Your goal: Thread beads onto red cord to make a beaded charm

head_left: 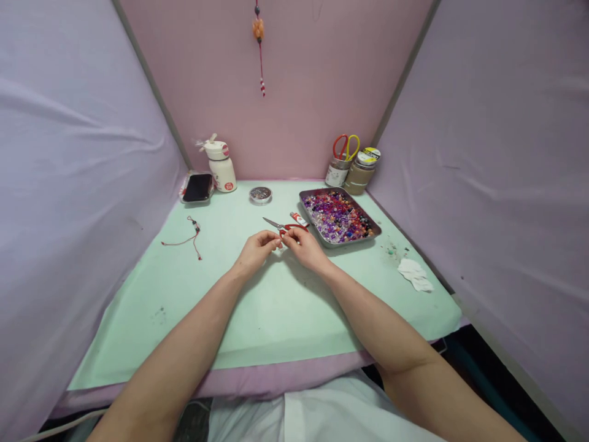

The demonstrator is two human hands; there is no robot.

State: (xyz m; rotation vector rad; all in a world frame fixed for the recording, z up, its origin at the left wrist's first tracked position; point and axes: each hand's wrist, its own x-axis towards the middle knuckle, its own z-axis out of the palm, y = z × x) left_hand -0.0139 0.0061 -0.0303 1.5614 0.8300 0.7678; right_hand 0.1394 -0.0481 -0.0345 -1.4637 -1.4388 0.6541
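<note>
My left hand (258,250) and my right hand (304,247) meet over the middle of the table, fingertips almost touching. Each pinches with thumb and forefinger. Whatever lies between the fingers is too small to make out. Just behind the right hand lie scissors (275,223) with red handles, their blades pointing left. A small red and white tube (299,219) rests beside them. To the right stands a metal tray (352,243) filled with purple, red, clear and orange beads (335,215).
A beaded red cord (197,229) lies at left. Behind are a phone (199,188), white bottle (223,170), small round dish (261,195), a cup (337,174) with scissors, and a jar (359,177). Crumpled tissue (415,274) lies right. A beaded cord (258,29) hangs on the back wall.
</note>
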